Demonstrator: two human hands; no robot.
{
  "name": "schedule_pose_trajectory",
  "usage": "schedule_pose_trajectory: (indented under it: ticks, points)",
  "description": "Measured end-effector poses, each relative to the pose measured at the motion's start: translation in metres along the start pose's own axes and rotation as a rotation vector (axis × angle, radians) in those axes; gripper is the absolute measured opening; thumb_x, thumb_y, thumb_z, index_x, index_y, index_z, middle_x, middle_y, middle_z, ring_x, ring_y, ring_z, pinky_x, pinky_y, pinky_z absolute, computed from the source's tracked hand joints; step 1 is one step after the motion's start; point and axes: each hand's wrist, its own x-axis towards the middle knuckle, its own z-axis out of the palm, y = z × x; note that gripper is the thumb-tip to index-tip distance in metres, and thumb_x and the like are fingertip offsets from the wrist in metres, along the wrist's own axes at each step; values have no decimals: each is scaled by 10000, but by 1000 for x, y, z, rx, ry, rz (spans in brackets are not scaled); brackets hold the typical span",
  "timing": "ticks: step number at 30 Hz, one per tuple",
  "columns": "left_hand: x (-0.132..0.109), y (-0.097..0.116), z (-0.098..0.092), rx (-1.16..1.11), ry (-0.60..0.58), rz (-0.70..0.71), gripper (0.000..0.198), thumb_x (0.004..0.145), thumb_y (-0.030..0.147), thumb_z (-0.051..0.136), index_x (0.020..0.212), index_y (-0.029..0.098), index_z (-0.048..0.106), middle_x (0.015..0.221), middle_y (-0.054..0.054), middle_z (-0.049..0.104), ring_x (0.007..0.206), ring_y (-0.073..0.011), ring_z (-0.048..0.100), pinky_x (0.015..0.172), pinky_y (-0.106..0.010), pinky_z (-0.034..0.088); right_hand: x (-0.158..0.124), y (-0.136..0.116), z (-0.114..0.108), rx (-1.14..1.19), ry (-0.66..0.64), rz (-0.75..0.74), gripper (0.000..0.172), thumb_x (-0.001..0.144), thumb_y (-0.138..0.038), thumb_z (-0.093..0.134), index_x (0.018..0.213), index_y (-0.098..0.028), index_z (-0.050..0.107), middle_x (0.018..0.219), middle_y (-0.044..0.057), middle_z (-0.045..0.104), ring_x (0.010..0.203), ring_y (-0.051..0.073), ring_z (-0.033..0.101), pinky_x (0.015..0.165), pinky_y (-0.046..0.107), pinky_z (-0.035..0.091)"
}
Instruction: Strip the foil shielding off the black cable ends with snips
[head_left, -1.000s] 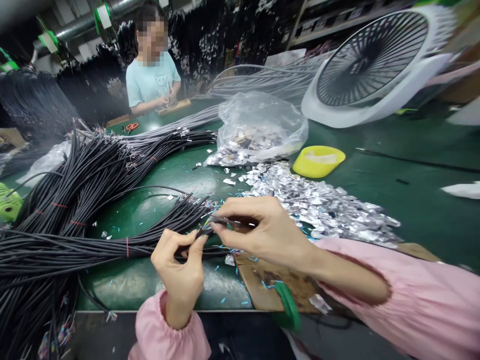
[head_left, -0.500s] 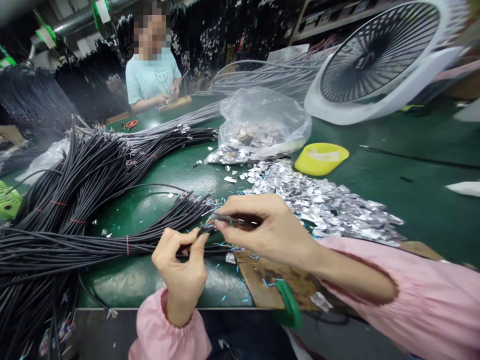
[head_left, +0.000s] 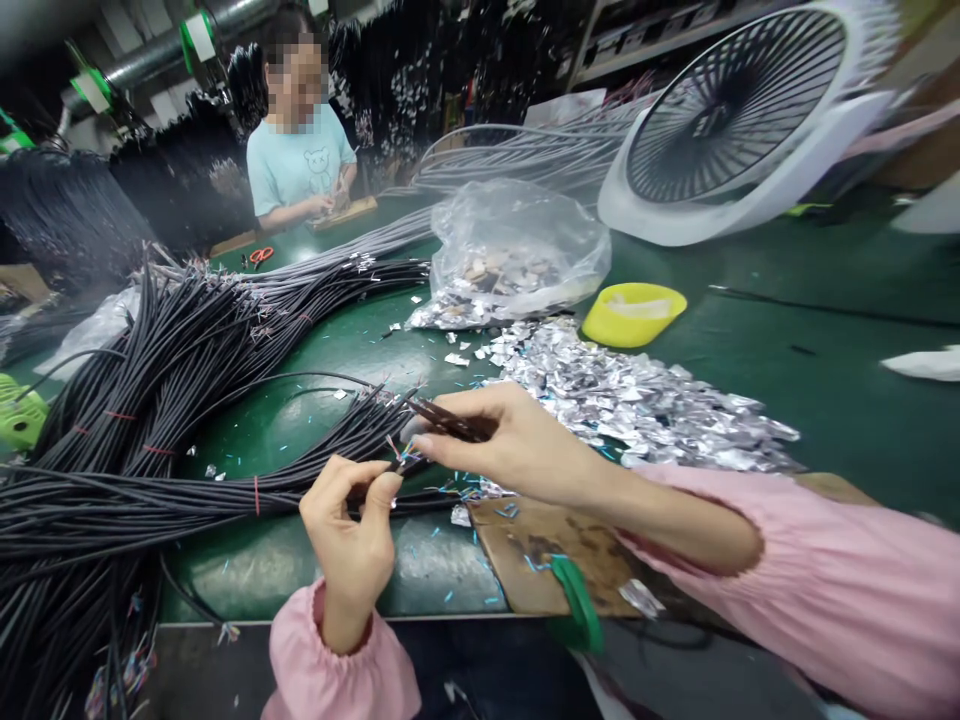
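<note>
My left hand [head_left: 349,530] pinches the end of a black cable [head_left: 405,463] between thumb and forefinger, its coloured inner wires showing at the tip. My right hand [head_left: 510,445] is closed on dark tweezers [head_left: 442,420], whose points sit at those wire ends. The cable belongs to a large bundle of black cables [head_left: 150,420] spread over the green table [head_left: 787,330] to my left. Both my sleeves are pink.
A heap of silver foil pieces [head_left: 637,400] lies right of my hands, with a clear plastic bag [head_left: 517,250], a yellow dish [head_left: 634,312] and a white fan [head_left: 735,120] behind. A brown board [head_left: 540,555] with a green clip lies at the table edge. Another person in a light blue shirt [head_left: 296,165] works across the table.
My right hand has tilted the tweezers and drawn them slightly up and left at the cable tip. My left hand keeps its pinch on the cable.
</note>
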Motion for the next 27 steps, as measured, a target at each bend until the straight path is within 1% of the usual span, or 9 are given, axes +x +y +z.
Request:
schedule_pose_trajectory:
  ticks: [3, 5, 9, 13, 16, 18, 20, 23, 27]
  points:
    - [2, 1, -1, 34, -34, -25, 161, 803, 240, 585, 677, 175, 660, 589, 10, 579, 547, -102, 516, 509, -201, 386, -4, -2, -1, -67, 72, -149, 187, 691, -251, 573, 539, -144, 597, 495, -24, 471, 464, 74, 376, 441, 211, 308]
    - [2, 2, -1, 49, -53, -29, 191, 815, 242, 561, 665, 174, 658, 592, 5, 584, 550, -107, 520, 514, -205, 386, -5, -1, -1, -108, 84, -204, 201, 707, -232, 575, 526, -146, 594, 500, -14, 508, 464, 75, 409, 447, 206, 335]
    - [2, 3, -1, 89, -74, -43, 227, 830, 247, 528, 652, 173, 648, 593, -2, 583, 546, -111, 518, 511, -210, 379, -5, 6, 2, -208, 123, -322, 150, 734, -196, 564, 617, -142, 642, 535, -3, 575, 469, 83, 471, 459, 203, 376]
    - [2, 6, 0, 115, -51, -70, 257, 839, 249, 508, 621, 167, 616, 581, 0, 575, 539, -107, 515, 514, -204, 377, -8, 13, 6, -447, 236, -609, 140, 762, -128, 530, 712, -145, 660, 633, 45, 648, 552, 119, 569, 511, 218, 432]
    - [2, 8, 1, 98, -12, -125, 256, 829, 268, 524, 614, 160, 610, 570, 0, 566, 523, -106, 510, 489, -200, 372, -12, 17, 7, -559, 185, -796, 205, 833, -110, 469, 809, -163, 665, 661, 56, 665, 563, 121, 592, 504, 212, 443]
    - [2, 8, 2, 69, 8, -161, 257, 825, 287, 534, 623, 153, 619, 579, -5, 566, 513, -103, 507, 467, -195, 367, -14, 17, 8, -548, 131, -852, 246, 840, -77, 433, 829, -170, 661, 649, 47, 659, 539, 109, 582, 482, 199, 433]
    - [1, 7, 2, 24, 26, -184, 265, 824, 303, 540, 627, 148, 625, 567, -2, 549, 479, -92, 490, 435, -185, 356, -15, 16, 10, -490, 174, -790, 209, 826, -81, 467, 816, -164, 658, 658, 46, 654, 549, 106, 578, 492, 197, 437]
    - [0, 6, 3, -55, 41, -205, 250, 817, 307, 558, 643, 144, 633, 556, 11, 524, 421, -67, 465, 391, -168, 343, -12, 11, 12, -366, 284, -547, 94, 780, -138, 572, 781, -143, 666, 665, 42, 641, 568, 112, 568, 520, 213, 443]
    - [1, 7, 4, -94, 52, -190, 210, 790, 288, 597, 641, 146, 640, 545, 20, 520, 408, -62, 477, 385, -160, 363, -8, 7, 14, -224, 179, -292, 118, 749, -207, 605, 700, -134, 684, 608, 21, 608, 526, 107, 521, 487, 219, 408]
